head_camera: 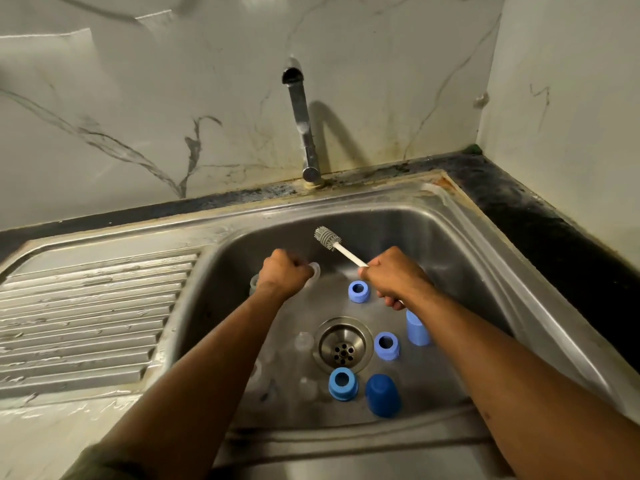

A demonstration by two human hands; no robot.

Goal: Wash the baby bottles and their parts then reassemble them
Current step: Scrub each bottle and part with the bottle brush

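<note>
Over the steel sink (pixel 460 244), my left hand (pixel 282 273) grips a clear bottle part whose round rim (pixel 315 271) sticks out past my knuckles. My right hand (pixel 391 277) grips the white handle of a bottle brush; its grey bristle head (pixel 327 238) points up and left, apart from the clear part. On the sink floor lie three blue screw rings (pixel 359 291) (pixel 387 345) (pixel 343 383), a dark blue cap (pixel 382 394) and a light blue cap (pixel 417 328). Clear teats (pixel 304 341) lie left of the drain, partly hidden by my left forearm.
The drain (pixel 343 348) sits mid-sink. A chrome tap (pixel 304 133) stands at the back with no water running. A ribbed drainboard (pixel 90 313) lies to the left, dark countertop (pixel 540 216) to the right, marble wall behind.
</note>
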